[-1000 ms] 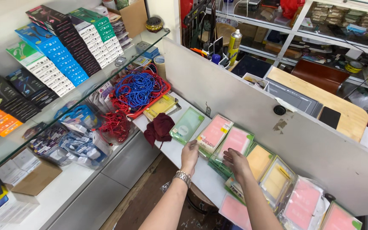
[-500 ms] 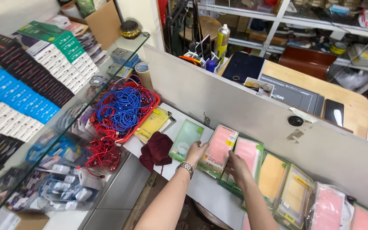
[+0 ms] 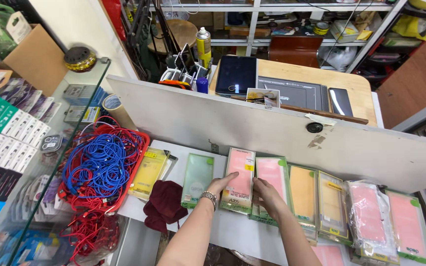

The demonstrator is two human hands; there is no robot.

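Note:
A row of flat phone-case packs stands along a white counter [image 3: 232,231]. My left hand [image 3: 221,185], with a metal watch on the wrist, grips the left edge of a pink pack [image 3: 240,178]. My right hand [image 3: 267,197] holds the lower right side of the same pink pack and rests over a second pink pack [image 3: 273,177] beside it. A pale green pack [image 3: 197,178] lies just left of my left hand. Orange packs [image 3: 303,192] and more pink packs [image 3: 406,216] continue to the right.
A dark red cloth [image 3: 165,203] and a yellow pack [image 3: 148,172] lie at the left. A red tray of blue cables [image 3: 99,167] sits on a glass showcase [image 3: 35,162]. A white partition [image 3: 272,133] backs the counter; a desk with a tablet [image 3: 236,75] is behind.
The view has swung right and closer to the counter. Both hands have closed on the pink pack, which now stands more upright between them.

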